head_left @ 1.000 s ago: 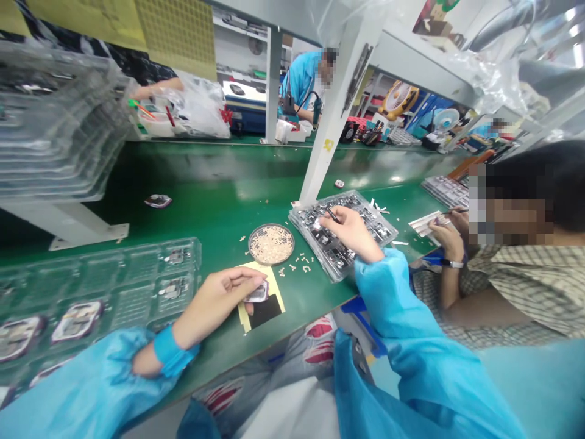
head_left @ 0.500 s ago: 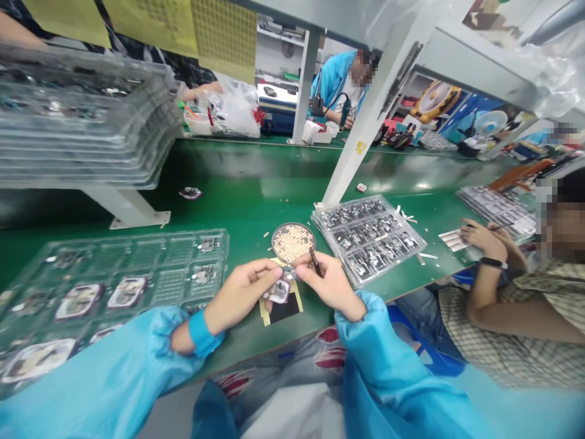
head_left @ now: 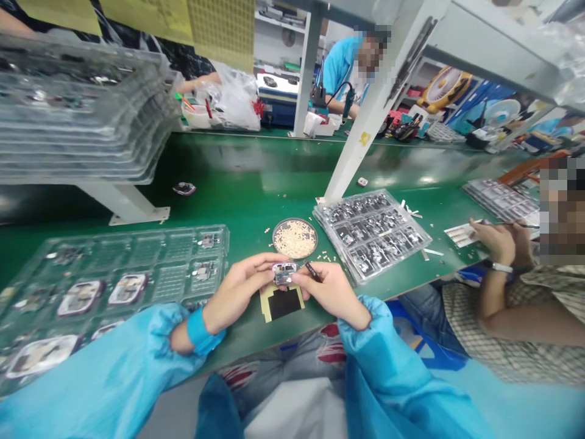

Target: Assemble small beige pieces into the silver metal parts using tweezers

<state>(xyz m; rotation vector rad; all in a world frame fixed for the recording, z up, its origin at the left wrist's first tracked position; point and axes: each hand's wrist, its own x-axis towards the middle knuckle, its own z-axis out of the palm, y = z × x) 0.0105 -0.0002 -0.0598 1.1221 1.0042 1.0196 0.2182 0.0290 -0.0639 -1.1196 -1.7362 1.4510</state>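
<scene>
My left hand pinches a small circuit board in a pale, purple-edged frame between thumb and fingers. The board side faces up, tilted toward me. From the right, my right hand touches the frame's lower right edge with its fingertips. A slim black tool, seemingly tweezers, is tucked in that hand; its tip is too small to make out. Below both hands lies a yellow-bordered black pad. Just beyond them is a round dish of tiny beige pieces, some scattered beside it.
A clear compartment tray with boards and framed parts lies left. Stacked trays of parts stand right, near a shelf post. More trays are piled upper left. A co-worker's hands work at far right.
The framed board has been turned and raised, its board side now showing upright to me. My right hand has closed in on its edge, and the black tool has tipped flatter.
</scene>
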